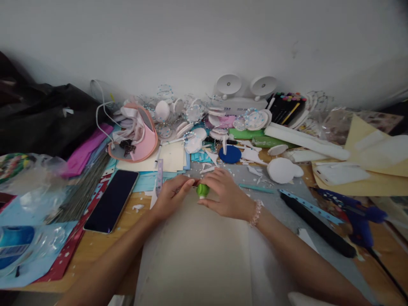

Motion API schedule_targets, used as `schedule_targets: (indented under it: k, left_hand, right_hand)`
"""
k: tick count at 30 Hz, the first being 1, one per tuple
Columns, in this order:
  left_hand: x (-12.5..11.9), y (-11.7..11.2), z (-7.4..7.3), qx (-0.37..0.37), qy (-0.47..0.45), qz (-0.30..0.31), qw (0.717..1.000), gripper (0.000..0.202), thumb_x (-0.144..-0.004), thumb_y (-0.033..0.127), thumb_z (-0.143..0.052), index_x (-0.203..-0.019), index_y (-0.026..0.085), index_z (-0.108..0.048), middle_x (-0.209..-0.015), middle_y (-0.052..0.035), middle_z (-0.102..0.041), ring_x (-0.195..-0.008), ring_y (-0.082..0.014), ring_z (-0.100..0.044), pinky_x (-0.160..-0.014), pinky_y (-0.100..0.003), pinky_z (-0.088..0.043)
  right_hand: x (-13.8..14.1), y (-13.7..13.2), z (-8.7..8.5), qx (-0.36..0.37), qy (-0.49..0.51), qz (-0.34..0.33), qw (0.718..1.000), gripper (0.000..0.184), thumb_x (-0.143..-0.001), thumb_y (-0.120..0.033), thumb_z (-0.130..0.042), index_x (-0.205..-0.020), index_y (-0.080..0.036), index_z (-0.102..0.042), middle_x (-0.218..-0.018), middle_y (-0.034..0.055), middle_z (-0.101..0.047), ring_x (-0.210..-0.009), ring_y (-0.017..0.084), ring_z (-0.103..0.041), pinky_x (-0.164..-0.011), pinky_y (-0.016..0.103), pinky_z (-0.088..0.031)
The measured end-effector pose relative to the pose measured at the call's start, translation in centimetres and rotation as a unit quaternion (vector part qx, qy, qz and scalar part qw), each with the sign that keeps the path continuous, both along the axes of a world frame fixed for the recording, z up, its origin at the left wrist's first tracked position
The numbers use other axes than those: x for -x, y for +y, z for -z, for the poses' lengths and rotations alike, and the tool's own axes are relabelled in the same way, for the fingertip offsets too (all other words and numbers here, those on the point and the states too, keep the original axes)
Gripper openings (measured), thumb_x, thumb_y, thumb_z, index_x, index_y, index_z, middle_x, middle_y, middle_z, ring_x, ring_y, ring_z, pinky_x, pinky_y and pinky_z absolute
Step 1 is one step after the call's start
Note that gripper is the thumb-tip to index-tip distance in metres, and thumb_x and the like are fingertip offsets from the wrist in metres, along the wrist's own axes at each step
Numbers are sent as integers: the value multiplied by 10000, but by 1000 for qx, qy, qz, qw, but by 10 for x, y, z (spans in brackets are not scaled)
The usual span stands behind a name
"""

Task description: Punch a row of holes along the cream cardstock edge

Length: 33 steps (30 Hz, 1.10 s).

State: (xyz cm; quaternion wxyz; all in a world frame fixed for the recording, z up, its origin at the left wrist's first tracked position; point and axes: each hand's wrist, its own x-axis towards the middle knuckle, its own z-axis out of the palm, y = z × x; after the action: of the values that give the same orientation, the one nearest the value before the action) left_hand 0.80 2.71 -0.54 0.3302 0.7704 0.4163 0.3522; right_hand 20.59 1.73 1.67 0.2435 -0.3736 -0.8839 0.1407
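Observation:
In the head view, my right hand [226, 196] curls its thumb and fingers round a small green rounded object [202, 190] with a white lower end. Its exact kind does not show. Close on its left, my left hand [174, 194] is closed, thumb against the fingers; whatever it pinches is hidden. The fingers of both hands nearly meet above the far edge of a large pale sheet [194, 259]. White paper scraps [208, 169] and a blue disc [230, 154] lie just beyond my hands.
A phone [111, 201] lies left, near a pink visor [148, 138]. White discs with beaded wire [194, 114] crowd the back by the wall. To the right are a blue glue gun [357, 216], a black stick-like tool [318, 225] and a teal strip [256, 188]. A bottle [19, 246] is at far left.

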Motion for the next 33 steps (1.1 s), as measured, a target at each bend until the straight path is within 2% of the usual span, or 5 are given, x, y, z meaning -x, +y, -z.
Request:
schedule_targets:
  k: [8,17,25,28,33]
  left_hand:
    - [0,1,3,-3,5,-6,1000,337,-927,354,-401,-1006,174,-674,-909,-47,-709,-830,-160,-642,-757,-252,-471]
    - [2,-1,-2,75,-4,28,997,307,-875,366,-493,-1077,197,-651,-1054,-48,-692,-975,-199,-631,-802,-266,-494]
    - [1,-1,5,112,43,29,992,269,-838,350,-528,-878,132,-680,-664,2,-659,-564,-107,-563,-492,-178,-405]
    - [-1,-1,4,100,66,49,992,275,-849,350,-515,-767,143,-675,-623,16,-623,-567,-104,-547,-498,-178,-380]
    - [-2,-3,3,75,77,65,992,237,-863,309,-502,-779,161,-667,-684,12,-642,-640,-119,-582,-571,-194,-408]
  right_hand:
    - [-5,5,-3,132,91,50,986,234,-762,-329,-665,-940,-190,-606,-964,63,-642,-939,214,-560,-858,363,-414]
    - [-8,6,-8,217,129,40,967,198,-777,-293,-628,-942,-185,-611,-952,39,-644,-902,183,-586,-795,305,-456]
    - [-8,6,-3,197,103,40,974,314,-728,-262,-672,-1022,-199,-581,-1049,60,-632,-960,199,-585,-828,334,-465]
    - [-8,4,-6,193,92,33,976,342,-727,-247,-674,-1045,-185,-566,-1036,66,-631,-943,194,-584,-825,328,-467]
    - [-17,6,-20,189,107,46,975,306,-754,-265,-651,-1037,-175,-576,-1000,59,-634,-903,179,-580,-813,311,-470]
